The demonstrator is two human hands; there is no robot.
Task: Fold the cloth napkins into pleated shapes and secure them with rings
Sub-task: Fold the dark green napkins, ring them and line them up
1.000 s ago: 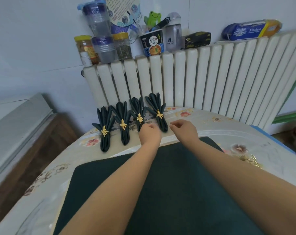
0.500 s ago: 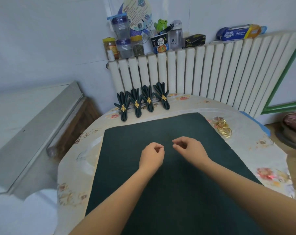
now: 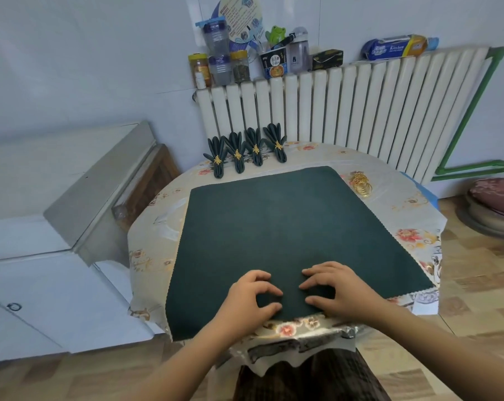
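A large dark green cloth napkin (image 3: 279,227) lies spread flat over the round table. My left hand (image 3: 250,299) and my right hand (image 3: 337,290) sit side by side at its near edge, fingers curled, each pinching the cloth between thumb and fingertips. Between the hands the near edge is drawn up onto the table, while to the left it hangs over the rim. Several finished pleated napkins (image 3: 245,153), each held by a gold ring, stand in a row at the table's far edge. A pile of loose gold rings (image 3: 361,184) lies beside the cloth's far right corner.
The table wears a floral plastic cover (image 3: 412,238). A white radiator (image 3: 360,111) stands behind it, with jars, bottles and boxes (image 3: 245,62) on top. A grey cabinet (image 3: 94,192) is on the left, and a basin with a cushion (image 3: 493,206) sits on the floor at right.
Both hands drew back from the finished napkins at the far edge to the cloth's near edge and took hold of it. The view pulled back and tilted down.
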